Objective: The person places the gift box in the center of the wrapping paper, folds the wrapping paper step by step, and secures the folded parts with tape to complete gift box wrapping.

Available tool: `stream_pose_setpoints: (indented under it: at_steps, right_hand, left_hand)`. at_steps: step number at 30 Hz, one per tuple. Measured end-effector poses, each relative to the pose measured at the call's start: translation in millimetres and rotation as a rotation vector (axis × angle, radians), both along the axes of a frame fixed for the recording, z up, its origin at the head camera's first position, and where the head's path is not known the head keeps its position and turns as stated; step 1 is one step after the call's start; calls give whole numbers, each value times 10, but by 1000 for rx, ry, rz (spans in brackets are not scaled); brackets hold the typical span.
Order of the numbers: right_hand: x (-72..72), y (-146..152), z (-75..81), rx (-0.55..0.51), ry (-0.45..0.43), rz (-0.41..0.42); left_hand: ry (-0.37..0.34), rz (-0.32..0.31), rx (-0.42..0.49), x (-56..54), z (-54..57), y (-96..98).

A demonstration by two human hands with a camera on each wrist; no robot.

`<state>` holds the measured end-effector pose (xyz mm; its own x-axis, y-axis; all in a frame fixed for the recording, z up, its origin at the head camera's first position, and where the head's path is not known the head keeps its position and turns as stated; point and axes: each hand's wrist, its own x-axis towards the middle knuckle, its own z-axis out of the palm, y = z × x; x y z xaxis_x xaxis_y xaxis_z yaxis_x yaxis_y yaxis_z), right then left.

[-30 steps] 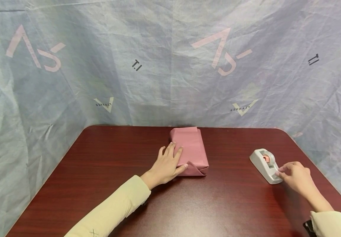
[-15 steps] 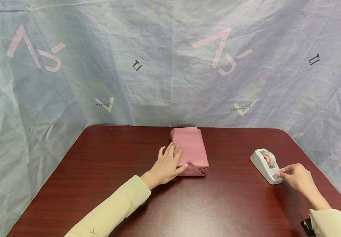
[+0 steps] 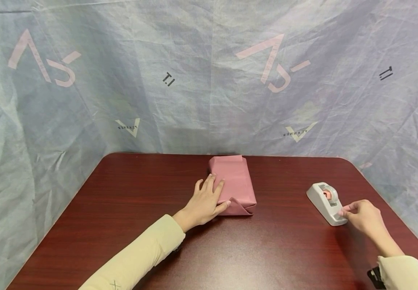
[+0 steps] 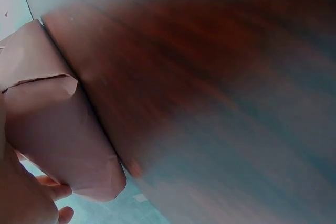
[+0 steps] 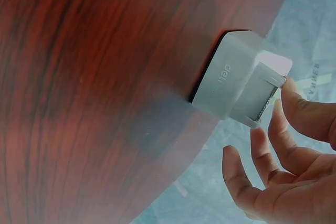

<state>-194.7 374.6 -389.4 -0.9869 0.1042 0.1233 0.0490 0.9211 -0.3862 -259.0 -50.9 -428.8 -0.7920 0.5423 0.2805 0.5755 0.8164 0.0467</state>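
A pink paper-wrapped box (image 3: 233,181) lies near the table's far edge, with a folded flap at its near end. My left hand (image 3: 202,203) rests spread on its left side, fingers mostly straight; in the left wrist view the wrapped box (image 4: 63,129) shows a creased paper edge. To the right is a white tape dispenser (image 3: 326,204) with a small roll on an orange-pink core. My right hand (image 3: 364,217) has thumb and index finger pinched at the dispenser's toothed cutter (image 5: 266,106), on the tape's end. The clear tape itself is hard to make out.
Both things stand on a dark red wooden table (image 3: 277,249) with rounded far corners. A grey-blue printed cloth (image 3: 194,108) hangs behind and along both sides.
My right hand has shifted slightly, its fingers lower at the dispenser's front end. The left hand and the wrapped box have stayed in place.
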Motion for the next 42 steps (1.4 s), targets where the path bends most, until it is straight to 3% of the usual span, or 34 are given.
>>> stream_pose_setpoints:
  at_steps: [8, 15, 23, 29, 35, 42]
  right_hand:
    - [2, -76, -47, -1, 61, -56]
    - [15, -112, -34, 24, 103, -38]
    - [35, -139, 13, -82, -62, -155]
    - [3, -142, 45, -145, -151, -123]
    - [-12, -114, 67, -141, -188, -102]
    - [20, -80, 48, -97, -152, -94]
  left_hand:
    - [3, 3, -2, -6, -9, -4]
    - [-19, 10, 0, -7, 2, -7]
    - [-25, 7, -5, 1, 23, -9]
    - [-13, -1, 1, 12, 32, -11]
    - [-28, -1, 12, 8, 26, -6]
    - [-51, -2, 16, 6, 15, 6]
